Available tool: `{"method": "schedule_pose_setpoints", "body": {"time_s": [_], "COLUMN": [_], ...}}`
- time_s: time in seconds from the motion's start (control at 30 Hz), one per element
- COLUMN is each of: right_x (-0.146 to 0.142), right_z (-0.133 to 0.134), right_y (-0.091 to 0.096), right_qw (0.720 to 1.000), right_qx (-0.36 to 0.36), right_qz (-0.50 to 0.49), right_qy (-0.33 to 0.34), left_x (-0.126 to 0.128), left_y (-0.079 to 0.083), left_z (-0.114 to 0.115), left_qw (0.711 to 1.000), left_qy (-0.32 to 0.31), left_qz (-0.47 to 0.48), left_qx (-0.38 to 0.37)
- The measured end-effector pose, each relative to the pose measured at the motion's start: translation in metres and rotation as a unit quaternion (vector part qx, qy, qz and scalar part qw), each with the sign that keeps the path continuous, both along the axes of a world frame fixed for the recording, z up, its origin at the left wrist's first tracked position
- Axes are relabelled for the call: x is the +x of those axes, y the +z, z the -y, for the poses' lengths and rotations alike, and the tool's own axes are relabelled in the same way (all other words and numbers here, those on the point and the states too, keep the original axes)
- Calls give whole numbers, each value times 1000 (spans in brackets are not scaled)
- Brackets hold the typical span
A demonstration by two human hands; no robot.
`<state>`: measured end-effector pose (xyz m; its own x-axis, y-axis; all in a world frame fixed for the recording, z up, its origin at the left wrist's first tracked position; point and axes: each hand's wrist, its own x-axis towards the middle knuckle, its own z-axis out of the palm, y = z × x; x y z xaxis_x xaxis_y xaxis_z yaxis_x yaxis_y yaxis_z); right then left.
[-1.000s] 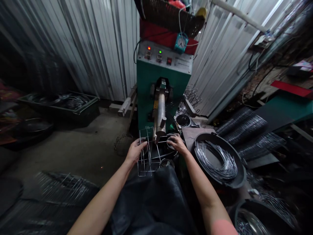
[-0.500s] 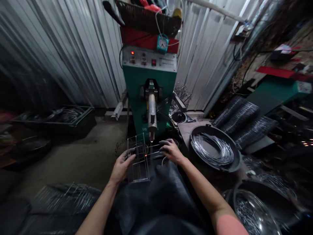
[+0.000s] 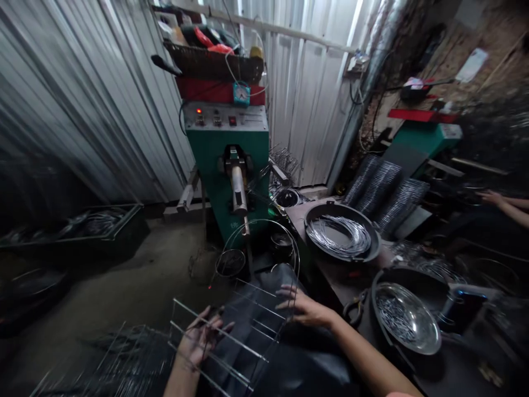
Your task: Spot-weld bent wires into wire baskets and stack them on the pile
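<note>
A wire frame of thin metal rods lies tilted over the dark apron on my lap. My left hand is closed around its left part, with rods crossing in front of the palm and fingers. At the frame's right end, my right hand has its fingers and thumb on the rods. Beyond both hands stands the green spot-welding machine, its rod-like electrode pointing down above the frame's far side. A large wire hoop shows below the electrode.
On the right are a black pan with coiled wires and a steel bowl of short metal pieces. Stacked wire goods stand behind. A co-worker's hand shows at far right. At left sits a bin with metal parts.
Both hands and the wire frame have come back from under the electrode toward my lap. The frame is now tilted flatter, and the view has swung right.
</note>
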<state>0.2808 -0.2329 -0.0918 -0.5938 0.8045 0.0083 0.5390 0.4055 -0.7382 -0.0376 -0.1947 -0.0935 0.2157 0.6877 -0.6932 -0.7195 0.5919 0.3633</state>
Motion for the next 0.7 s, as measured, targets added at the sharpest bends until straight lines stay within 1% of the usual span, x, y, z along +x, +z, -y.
{"method": "schedule_pose_setpoints", "body": {"time_s": [0.03,0.1,0.17,0.27,0.3,0.33,0.37,0.4,0.43,0.5,0.53,0.57,0.6,0.63,0.7], "right_x": [-4,-9,-13,-20,-23,-26,-30,-33,-37,-44,-49,-53,-57,-61,-69], "right_z": [8,22,30,33,31,29,25,21,16,7,2,-3,-7,-11,-18], "right_y": [-3,-6,-5,2,4,6,7,8,8,7,6,7,8,10,16], "right_qw": [1000,1000,999,994,990,986,981,976,972,970,971,972,972,972,970], "right_qx": [-10,-20,-11,28,35,37,35,31,28,26,24,22,19,17,8], "right_qz": [4,-1,-22,-74,-90,-105,-116,-124,-129,-132,-134,-136,-139,-144,-157], "right_qy": [2,-11,-33,-75,-98,-126,-154,-179,-197,-204,-199,-191,-186,-184,-188], "left_x": [6,13,16,14,12,11,9,8,8,10,13,17,22,28,41], "left_y": [-8,-19,-24,-27,-27,-28,-29,-29,-27,-20,-14,-7,0,6,15], "left_z": [3,6,7,7,6,6,7,7,8,10,11,13,14,16,19], "left_qw": [1000,999,996,987,982,974,962,944,921,860,831,808,796,792,796], "left_qy": [-12,-46,-70,-140,-168,-195,-214,-217,-203,-139,-104,-81,-69,-65,-60], "left_qz": [1,0,10,7,-22,-71,-139,-221,-306,-446,-486,-500,-496,-481,-454], "left_qx": [-5,9,46,83,89,92,98,111,132,204,252,300,341,370,397]}}
